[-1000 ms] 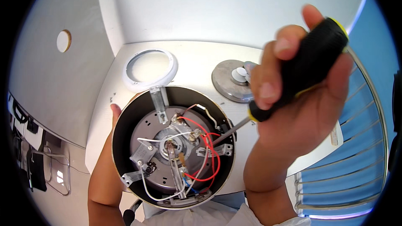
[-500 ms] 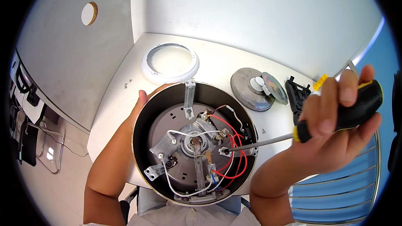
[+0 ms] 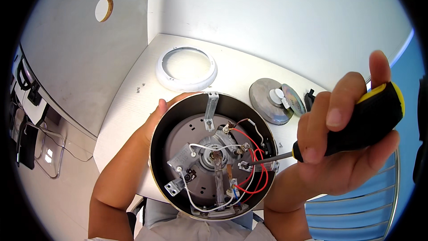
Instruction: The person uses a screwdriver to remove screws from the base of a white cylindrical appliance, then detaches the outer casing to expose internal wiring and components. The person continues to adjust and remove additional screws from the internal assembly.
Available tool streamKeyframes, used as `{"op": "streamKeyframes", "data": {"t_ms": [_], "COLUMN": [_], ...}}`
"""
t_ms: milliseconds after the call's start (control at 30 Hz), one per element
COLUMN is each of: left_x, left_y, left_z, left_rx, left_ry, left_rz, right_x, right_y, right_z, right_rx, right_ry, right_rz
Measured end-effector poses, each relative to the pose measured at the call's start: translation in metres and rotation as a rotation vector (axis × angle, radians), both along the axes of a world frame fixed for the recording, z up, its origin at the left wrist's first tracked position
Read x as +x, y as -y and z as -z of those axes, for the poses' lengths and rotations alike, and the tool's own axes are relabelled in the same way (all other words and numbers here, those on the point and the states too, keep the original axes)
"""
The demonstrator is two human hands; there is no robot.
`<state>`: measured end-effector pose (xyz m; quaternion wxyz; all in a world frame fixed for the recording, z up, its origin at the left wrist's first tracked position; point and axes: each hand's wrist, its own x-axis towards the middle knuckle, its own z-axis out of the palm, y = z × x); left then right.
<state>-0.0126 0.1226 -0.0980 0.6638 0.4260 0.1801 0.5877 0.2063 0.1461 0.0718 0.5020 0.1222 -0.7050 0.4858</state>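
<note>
Right hand (image 3: 330, 169) wrapped round screwdriver (image 3: 362, 125), forearm angled up, tip at bracket (image 3: 270, 167) inside pot (image 3: 185, 111), by near table (image 3: 236, 67) edge. Left hand (image 3: 157, 119) against pot's far-left wall; fingers mostly hidden, can't tell grip.

The screwdriver handle (image 3: 368, 122) in the right hand (image 3: 327, 165) looks matt and rubbery, its shaft (image 3: 273, 157) smooth metal; against the left hand (image 3: 156, 119), a dull metal pot (image 3: 189, 107); beyond that hand, a smooth, plastic-looking ring (image 3: 191, 84).

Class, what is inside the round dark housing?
Visible: a grey disc, metal brackets, red wires, white wires and the screwdriver tip. Whatever lies beneath the disc is hidden.
</note>
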Motion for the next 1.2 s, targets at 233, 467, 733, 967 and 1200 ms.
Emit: {"op": "streamKeyframes", "data": {"t_ms": [233,467,733,967,1200], "left_x": [-0.004,0.0,-0.003,-0.002,-0.004], "left_y": [-0.005,0.0,0.003,0.002,-0.002], "left_z": [0.004,-0.005,-0.011,-0.008,-0.002], "left_rx": [0.009,-0.052,0.005,-0.075,-0.05], "left_ry": [-0.025,-0.006,-0.053,-0.013,-0.001], "left_rz": [0.01,-0.011,-0.03,-0.01,0.008], "right_x": [-0.015,-0.016,-0.016,-0.015,-0.013], "right_y": [0.003,0.004,0.007,0.006,0.01], "right_z": [0.0,0.0,-0.002,-0.003,0.0], "right_rx": [-0.046,-0.027,-0.058,-0.016,-0.1], "right_ry": [0.079,0.103,0.124,0.188,0.069], "right_rz": [0.068,0.068,0.111,0.143,0.146]}}
